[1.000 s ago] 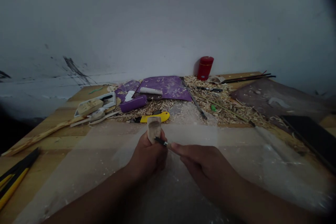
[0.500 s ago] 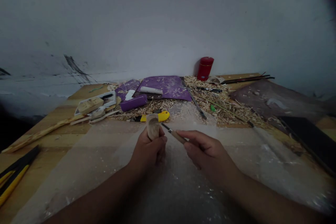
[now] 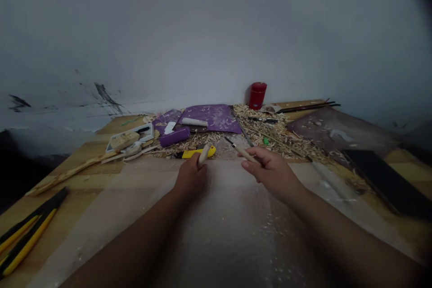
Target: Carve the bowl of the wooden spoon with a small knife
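Observation:
My left hand (image 3: 192, 174) is closed around a small piece of pale carved wood (image 3: 204, 155), whose top end sticks up above the fist. The rest of the wood is hidden by the fingers. My right hand (image 3: 268, 168) pinches the light wooden handle of a carving knife (image 3: 245, 153); its thin dark blade points up and left, apart from the wood. Just behind the left fist lies a yellow utility knife (image 3: 194, 153). Wood shavings (image 3: 283, 139) spread beyond both hands.
Yellow-and-black handled shears (image 3: 32, 229) lie at the left. Behind are a white tray (image 3: 150, 132), a purple roll (image 3: 174, 137), a purple sheet (image 3: 219, 117) and a red canister (image 3: 258, 95) by the wall. A dark flat slab (image 3: 384, 180) lies right. Clear plastic sheeting (image 3: 135, 207) covers the table's front.
My right hand has moved up and right with the carving knife, away from the wood. My left hand has turned the wood, so it shows a narrower side. The view has shifted slightly.

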Action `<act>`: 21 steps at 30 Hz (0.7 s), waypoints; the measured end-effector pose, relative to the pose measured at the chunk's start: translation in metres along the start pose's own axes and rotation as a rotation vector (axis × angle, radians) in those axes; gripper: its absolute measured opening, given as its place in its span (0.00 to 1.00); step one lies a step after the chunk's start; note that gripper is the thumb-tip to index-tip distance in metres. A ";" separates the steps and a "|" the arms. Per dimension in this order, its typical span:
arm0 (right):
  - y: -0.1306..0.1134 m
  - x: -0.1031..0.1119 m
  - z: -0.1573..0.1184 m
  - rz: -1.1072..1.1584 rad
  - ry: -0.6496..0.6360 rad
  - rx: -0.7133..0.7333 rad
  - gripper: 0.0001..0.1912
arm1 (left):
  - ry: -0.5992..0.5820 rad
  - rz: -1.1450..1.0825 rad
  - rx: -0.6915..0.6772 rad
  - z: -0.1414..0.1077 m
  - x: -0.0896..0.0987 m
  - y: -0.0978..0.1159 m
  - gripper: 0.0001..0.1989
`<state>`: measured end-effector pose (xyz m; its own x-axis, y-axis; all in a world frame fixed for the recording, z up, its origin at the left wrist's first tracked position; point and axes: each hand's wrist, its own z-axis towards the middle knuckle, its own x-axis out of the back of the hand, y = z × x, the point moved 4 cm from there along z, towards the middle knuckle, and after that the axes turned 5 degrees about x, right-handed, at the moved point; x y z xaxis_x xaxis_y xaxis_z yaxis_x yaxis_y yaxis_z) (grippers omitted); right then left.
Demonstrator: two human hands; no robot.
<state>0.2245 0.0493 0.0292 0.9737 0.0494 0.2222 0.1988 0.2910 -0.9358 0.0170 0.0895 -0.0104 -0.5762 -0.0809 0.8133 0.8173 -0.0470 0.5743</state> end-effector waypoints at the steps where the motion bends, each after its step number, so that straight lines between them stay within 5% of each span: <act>1: -0.005 0.004 0.001 0.007 -0.023 0.009 0.08 | -0.002 0.027 -0.014 -0.002 -0.001 0.002 0.08; 8: -0.027 0.050 0.012 0.150 0.131 0.049 0.09 | 0.027 0.111 -0.009 -0.002 -0.002 0.007 0.07; 14: -0.022 0.085 0.024 0.205 0.165 0.007 0.08 | 0.064 0.003 0.063 0.002 -0.001 0.003 0.04; 17: -0.008 0.068 0.011 0.170 -0.006 -0.068 0.06 | 0.078 -0.131 0.137 0.007 -0.002 -0.003 0.06; 21: 0.014 -0.003 -0.037 0.163 -0.426 -0.227 0.07 | 0.079 -0.399 0.260 0.015 -0.007 -0.014 0.16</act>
<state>0.2283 0.0179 0.0054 0.8719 0.4757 0.1164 0.1136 0.0347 -0.9929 0.0099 0.1056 -0.0225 -0.8337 -0.1833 0.5210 0.4976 0.1601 0.8525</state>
